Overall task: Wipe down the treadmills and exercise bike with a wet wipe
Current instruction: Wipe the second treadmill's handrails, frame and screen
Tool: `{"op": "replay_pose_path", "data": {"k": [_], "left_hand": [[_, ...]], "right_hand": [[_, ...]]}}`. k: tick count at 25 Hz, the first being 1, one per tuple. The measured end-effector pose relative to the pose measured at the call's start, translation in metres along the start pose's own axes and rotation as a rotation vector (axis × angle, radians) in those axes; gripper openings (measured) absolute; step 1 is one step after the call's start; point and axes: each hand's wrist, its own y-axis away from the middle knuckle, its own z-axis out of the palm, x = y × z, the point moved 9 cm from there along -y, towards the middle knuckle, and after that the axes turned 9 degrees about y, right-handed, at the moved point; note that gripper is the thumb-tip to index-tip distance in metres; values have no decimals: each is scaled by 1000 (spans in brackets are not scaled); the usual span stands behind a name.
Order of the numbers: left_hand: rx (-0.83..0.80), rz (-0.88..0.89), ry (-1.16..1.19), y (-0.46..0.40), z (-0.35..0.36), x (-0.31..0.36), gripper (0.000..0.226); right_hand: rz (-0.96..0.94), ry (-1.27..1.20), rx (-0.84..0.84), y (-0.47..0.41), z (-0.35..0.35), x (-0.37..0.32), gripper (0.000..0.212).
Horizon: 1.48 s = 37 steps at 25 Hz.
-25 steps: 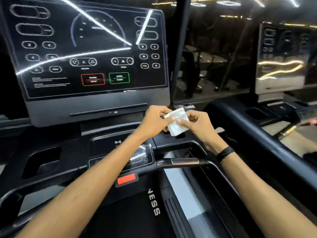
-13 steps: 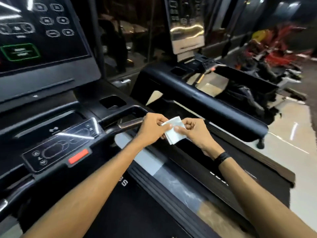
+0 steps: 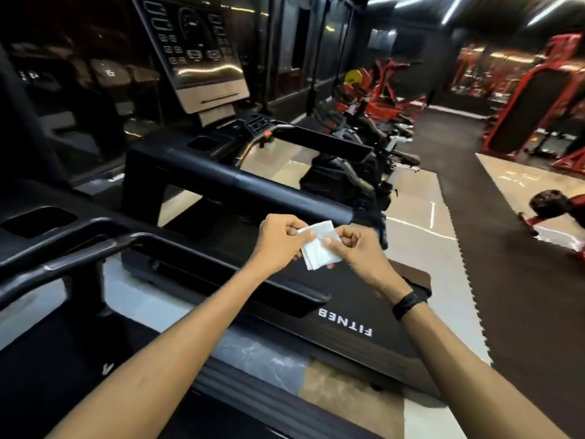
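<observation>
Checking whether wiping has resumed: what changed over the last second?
The view swung right, from the first treadmill's console to the second treadmill and gym floor. Both the left hand and right hand still pinch the folded wet wipe in mid-air; no surface touched.

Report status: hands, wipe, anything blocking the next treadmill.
Left hand and right hand both pinching the folded wet wipe, held in the air. Wipe touching no machine. Next treadmill's handrail ahead, nothing in the way.

Soft, perhaps damp wipe (image 3: pixel 319 248)
</observation>
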Motion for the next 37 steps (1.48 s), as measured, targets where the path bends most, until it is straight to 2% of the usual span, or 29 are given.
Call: {"op": "replay_pose_path", "data": {"k": [9, 16, 23, 30, 37], "left_hand": [[14, 47, 110, -30, 175, 37, 14], [-25, 21, 154, -77, 247, 30, 13], [-34, 22, 230, -173, 314, -10, 14], [88, -54, 220, -270, 307, -50, 10], [213, -136, 127, -321, 274, -89, 14]], "right_hand": [[-6, -15, 120, 23, -174, 56, 12], [41, -41, 171, 4, -234, 101, 10], [70, 6, 172, -78, -290, 161, 16], [53, 36, 48, -206, -293, 197, 14], [49, -50, -109, -285, -260, 231, 15]]}}
